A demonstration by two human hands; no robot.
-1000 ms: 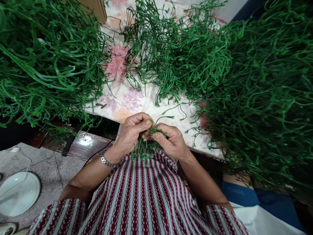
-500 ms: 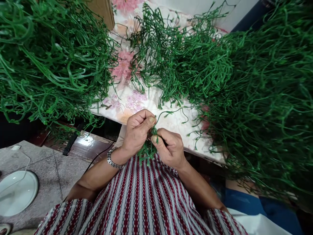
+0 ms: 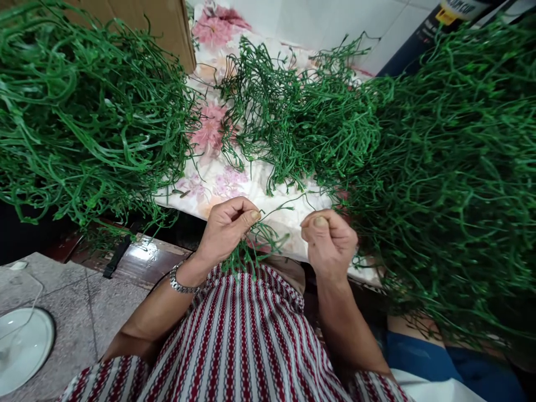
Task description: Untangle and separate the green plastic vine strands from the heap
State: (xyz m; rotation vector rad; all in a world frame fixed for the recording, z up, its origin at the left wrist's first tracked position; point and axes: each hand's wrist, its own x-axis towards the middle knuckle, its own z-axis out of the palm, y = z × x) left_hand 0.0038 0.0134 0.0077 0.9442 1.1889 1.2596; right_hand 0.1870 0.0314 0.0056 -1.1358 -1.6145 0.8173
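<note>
In the head view my left hand point(image 3: 228, 231) pinches a small bunch of green plastic stems point(image 3: 247, 259) between thumb and forefinger. The stems hang below the fingers over my striped apron, and one stem reaches out to the right above the cloth. My right hand point(image 3: 330, 240) is apart from the bunch, to its right, with thumb and forefinger pressed together. What lies in that pinch, if anything, is too small to make out. Beyond both hands a loose heap of green stems point(image 3: 301, 111) lies on the flowered tablecloth point(image 3: 230, 178).
Large piles of green stems stand at the left point(image 3: 96, 123) and right point(image 3: 456, 178). A cardboard box point(image 3: 167, 28) is behind the left pile. A dark cylinder point(image 3: 419, 42) leans at the back right. A white round plate-like object point(image 3: 25, 346) is at the lower left.
My right hand has pulled away from the bunch to the right. My left hand has moved slightly left and still holds the stems, which now spread more loosely. The view has tilted up slightly.
</note>
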